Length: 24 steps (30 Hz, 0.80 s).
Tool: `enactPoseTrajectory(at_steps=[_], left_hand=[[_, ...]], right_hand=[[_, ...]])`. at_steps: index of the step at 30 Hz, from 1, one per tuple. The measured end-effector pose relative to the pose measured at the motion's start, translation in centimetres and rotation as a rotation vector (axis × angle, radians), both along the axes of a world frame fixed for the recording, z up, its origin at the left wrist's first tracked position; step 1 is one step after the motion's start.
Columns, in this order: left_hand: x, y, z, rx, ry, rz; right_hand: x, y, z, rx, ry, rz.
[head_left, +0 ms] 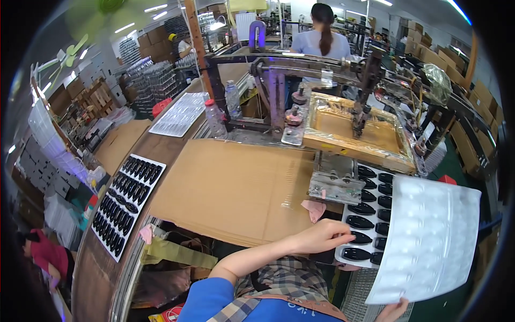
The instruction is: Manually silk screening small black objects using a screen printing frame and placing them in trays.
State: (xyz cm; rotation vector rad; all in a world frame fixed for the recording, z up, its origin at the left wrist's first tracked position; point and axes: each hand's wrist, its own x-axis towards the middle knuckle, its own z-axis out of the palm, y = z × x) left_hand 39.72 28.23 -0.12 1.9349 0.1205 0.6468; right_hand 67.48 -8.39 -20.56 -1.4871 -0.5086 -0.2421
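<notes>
In the head view, I locate the white sheet [429, 236] at the lower right, tilted over the right portion of a tray [340, 250] of glossy black parts. My right hand [393, 310] is closed on the sheet's lower edge; my left hand [328, 236] is at the tray's left side, fingertips drawn together at one black part [362, 238], and I cannot tell whether they grip it. Handling: I judge the sheet to be light, thin and flexible, liable to bow or crease if held at a single point; take hold at opposite edges and keep the molded areas free of pressure. I judge each black part to be light and rigid, slippery on its polished face and easily marked; take hold at the narrow ends or along the sides. Support the loaded tray from below, as I expect its thin base to flex. Appearance: the sheet is pale and semi-glossy, with rows of shallow molded relief and a slightly curved outline. The exposed parts are elongated ovals with bright highlights, lying crosswise in two visible columns beside the metal plate [337, 187] of the machine.
</notes>
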Motion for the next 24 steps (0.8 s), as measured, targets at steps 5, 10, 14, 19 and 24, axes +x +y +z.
enactPoseTrajectory(at_steps=[5, 10, 14, 19, 24], left_hand=[[2.6, -0.5, 2.3, 0.190, -0.333, 0.108], [3.0, -2.6, 1.9, 0.458, -0.267, 0.063], [0.8, -2.5, 1.9, 0.321, 0.015, -0.117], [-7.0, -1.1, 2.6, -0.067, -0.143, 0.121], [-21.0, 3.3, -3.1, -0.372, -0.092, 0.644]], right_hand=[[0.6, -3.5, -5.3, -0.037, 0.186, 0.122], [-12.7, 7.2, 3.0, -0.237, 0.367, 0.204], [-27.5, 30.8, 24.2, -0.364, 0.324, 0.324], [-28.3, 34.9, 31.0, -0.528, 0.268, 0.543], [-17.2, 25.3, 24.0, -0.647, 0.202, 0.676]])
